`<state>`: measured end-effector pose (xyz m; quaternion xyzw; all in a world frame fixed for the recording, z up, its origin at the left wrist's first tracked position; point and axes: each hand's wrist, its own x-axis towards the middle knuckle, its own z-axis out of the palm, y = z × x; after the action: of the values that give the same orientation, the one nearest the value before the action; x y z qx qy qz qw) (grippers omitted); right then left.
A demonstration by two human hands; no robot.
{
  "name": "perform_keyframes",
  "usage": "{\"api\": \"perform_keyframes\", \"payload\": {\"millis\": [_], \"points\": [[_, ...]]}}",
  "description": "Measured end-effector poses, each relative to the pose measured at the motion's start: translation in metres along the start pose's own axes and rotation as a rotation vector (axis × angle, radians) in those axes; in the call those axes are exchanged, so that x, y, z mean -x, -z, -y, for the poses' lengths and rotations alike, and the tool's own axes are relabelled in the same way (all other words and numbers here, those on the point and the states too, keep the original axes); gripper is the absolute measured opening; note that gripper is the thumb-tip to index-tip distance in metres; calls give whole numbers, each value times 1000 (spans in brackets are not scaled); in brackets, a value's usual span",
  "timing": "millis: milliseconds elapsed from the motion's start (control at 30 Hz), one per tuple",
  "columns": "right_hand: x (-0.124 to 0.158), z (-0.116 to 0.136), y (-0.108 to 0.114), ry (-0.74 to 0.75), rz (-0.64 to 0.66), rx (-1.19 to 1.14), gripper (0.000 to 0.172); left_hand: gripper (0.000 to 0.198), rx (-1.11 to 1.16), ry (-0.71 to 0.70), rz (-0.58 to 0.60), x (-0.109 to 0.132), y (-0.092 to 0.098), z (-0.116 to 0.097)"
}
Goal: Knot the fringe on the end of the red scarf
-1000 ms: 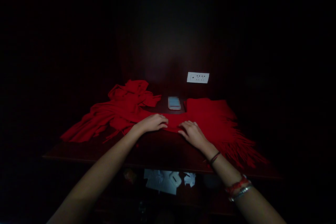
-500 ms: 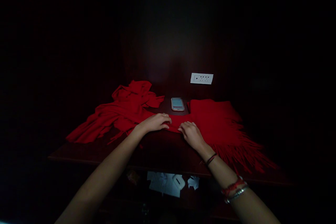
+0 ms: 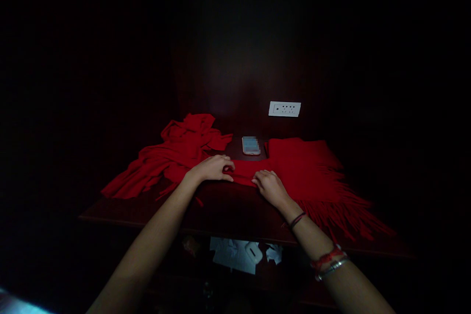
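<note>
A long red fringed scarf (image 3: 301, 167) lies across a dark wooden table (image 3: 224, 213). It is bunched in a heap at the left and folded flat at the right, with its fringe hanging toward the right front edge. My left hand (image 3: 211, 168) rests on the scarf's middle strip with its fingers curled onto the cloth. My right hand (image 3: 268, 187) lies a little to the right on the same strip, fingers bent and pressing the fabric. The two hands are close together.
A phone (image 3: 250, 145) lies on the table behind the hands, between the two scarf parts. A white wall socket (image 3: 284, 109) is on the dark back wall. White papers or packets (image 3: 239, 254) lie on a shelf under the table. The surroundings are very dark.
Both hands have drawn slightly closer together on the scarf's middle, and the left hand's fingers have curled in more. The view has shifted a little.
</note>
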<state>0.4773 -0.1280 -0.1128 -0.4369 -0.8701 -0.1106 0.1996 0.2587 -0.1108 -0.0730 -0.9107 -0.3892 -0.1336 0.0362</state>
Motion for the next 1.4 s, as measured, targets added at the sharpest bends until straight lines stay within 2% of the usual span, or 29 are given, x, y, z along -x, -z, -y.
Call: {"api": "perform_keyframes", "payload": {"millis": [67, 167, 233, 367, 467, 667, 833, 1000, 1133, 1400], "points": [[0, 0, 0, 1, -11, -1, 18, 23, 28, -84, -27, -6, -7, -11], [-1, 0, 1, 6, -28, -3, 19, 14, 71, -125, 31, -11, -13, -18], [-1, 0, 1, 7, -34, -2, 19, 11, 78, -99, 65, -9, -10, -13], [-1, 1, 2, 4, -26, -4, 20, 25, 51, 20, 79, 4, 6, 5], [-1, 1, 1, 20, -8, -2, 20, 25, 18, 65, 92, 7, 10, 5], [0, 2, 1, 21, -18, 2, 20, 7, 14, -106, 45, -5, -3, -19], [0, 2, 1, 17, -23, -12, 19, 24, -17, -51, 113, -3, -2, -11], [-2, 2, 0, 28, -18, -10, 20, 15, 7, -123, 13, -8, -10, -18], [-2, 3, -1, 15, -16, 7, 21, 12, 57, -146, 34, -14, -17, -23], [-3, 8, -2, 91, -30, -35, 13, 18, 52, -134, 25, -11, -15, -16]]}}
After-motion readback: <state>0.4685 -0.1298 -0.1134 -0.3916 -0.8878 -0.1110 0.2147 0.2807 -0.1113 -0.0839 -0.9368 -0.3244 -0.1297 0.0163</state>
